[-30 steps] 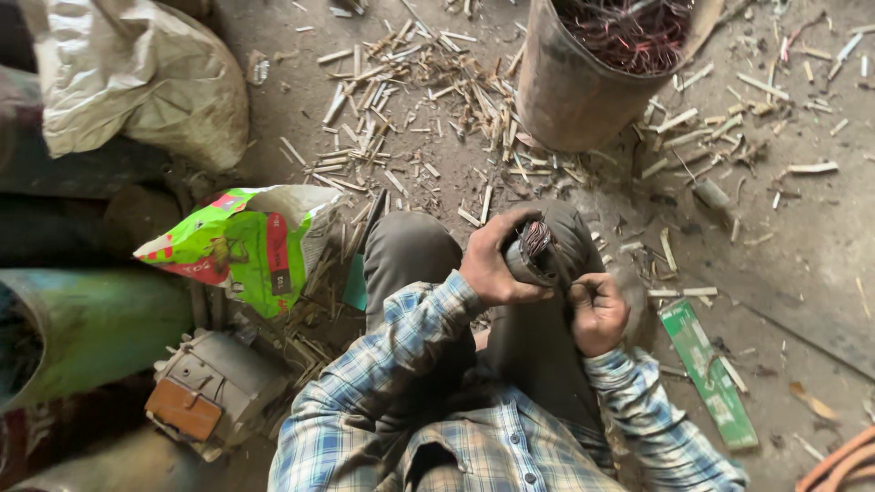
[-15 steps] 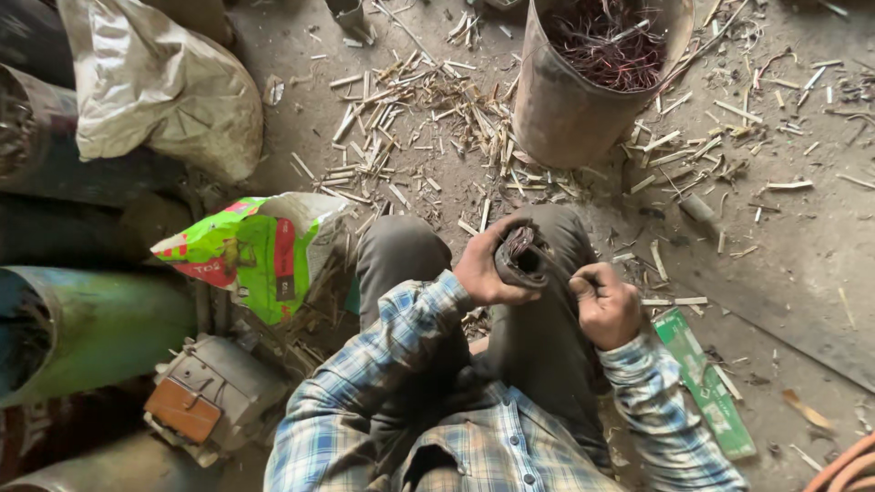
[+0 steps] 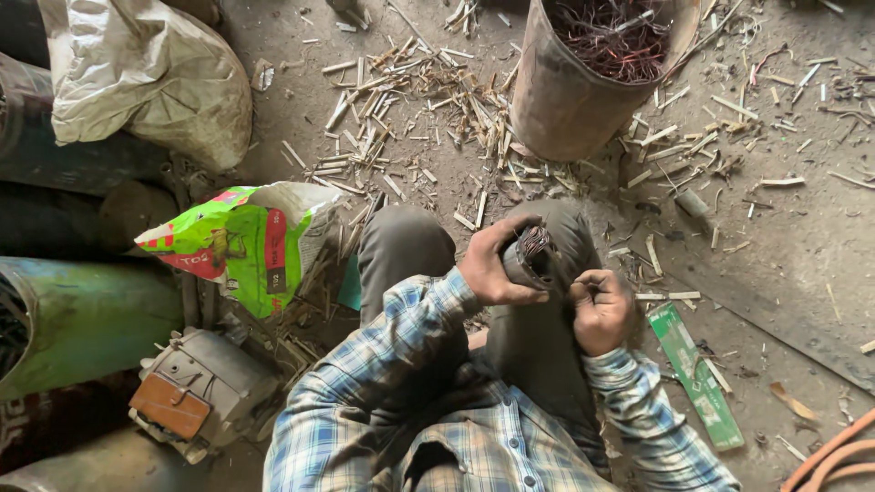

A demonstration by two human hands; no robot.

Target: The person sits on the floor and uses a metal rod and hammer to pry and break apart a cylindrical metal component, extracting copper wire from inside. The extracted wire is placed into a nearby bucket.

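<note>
A person in a blue checked shirt is sitting on the dusty ground, knees drawn up, working over the lap. The left hand [image 3: 488, 271] is wrapping firmly around a short ribbed metal cylinder [image 3: 529, 257], tilting its open end upward so the bundle of copper-coloured wire inside is facing out. The right hand [image 3: 597, 310], at about four o'clock from the cylinder, is closing into a fist just beside it; whether it is pinching a wire strand cannot be told. The two hands are sitting close together but are not touching.

At twelve o'clock a rusty round bucket [image 3: 570, 96] is standing upright, holding a tangle of thin reddish wire. Pale splinters and slivers [image 3: 410, 100] are lying scattered across the ground around it, dry and straw-like. At nine o'clock a green and red plastic sack [image 3: 232, 241] is slumping open, glossy and crumpled. At eleven o'clock a grey woven bag [image 3: 146, 77] is leaning against dark pipes. At seven o'clock a boxy grey motor housing [image 3: 196, 392] is lying on its side. A flat green strip [image 3: 697, 374] is lying at four o'clock.
</note>
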